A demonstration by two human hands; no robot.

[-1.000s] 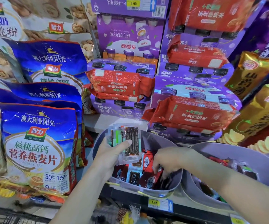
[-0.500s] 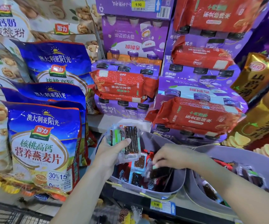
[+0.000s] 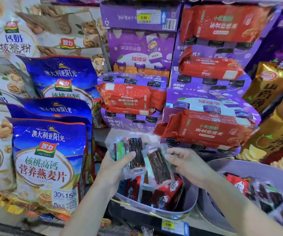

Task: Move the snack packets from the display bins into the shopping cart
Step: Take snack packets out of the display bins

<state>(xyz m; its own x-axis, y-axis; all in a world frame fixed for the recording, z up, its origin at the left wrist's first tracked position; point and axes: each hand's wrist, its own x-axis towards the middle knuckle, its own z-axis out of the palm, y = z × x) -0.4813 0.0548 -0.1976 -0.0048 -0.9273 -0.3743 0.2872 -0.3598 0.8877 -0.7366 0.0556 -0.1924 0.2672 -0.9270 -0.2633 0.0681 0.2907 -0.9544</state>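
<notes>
My left hand (image 3: 118, 166) grips a fanned stack of small clear snack packets (image 3: 134, 154) with dark strips inside, held above the left grey display bin (image 3: 185, 206). My right hand (image 3: 185, 164) pinches another clear packet with a dark strip (image 3: 159, 166) and holds it against the right side of that stack. More red and dark packets (image 3: 154, 191) lie in the bin below both hands. A second grey bin (image 3: 239, 167) to the right holds similar packets (image 3: 265, 193). The shopping cart is barely visible at the bottom left.
Blue oat cereal bags (image 3: 47, 160) hang close on the left. Purple drink boxes (image 3: 140, 48) and red rice packs (image 3: 208, 130) are stacked behind the bins. Gold chip bags (image 3: 273, 120) stand at the right. A yellow price tag (image 3: 168, 225) marks the shelf edge.
My right hand came up out of the left bin with a packet and brought it to the stack in my left hand. The view has moved closer.
</notes>
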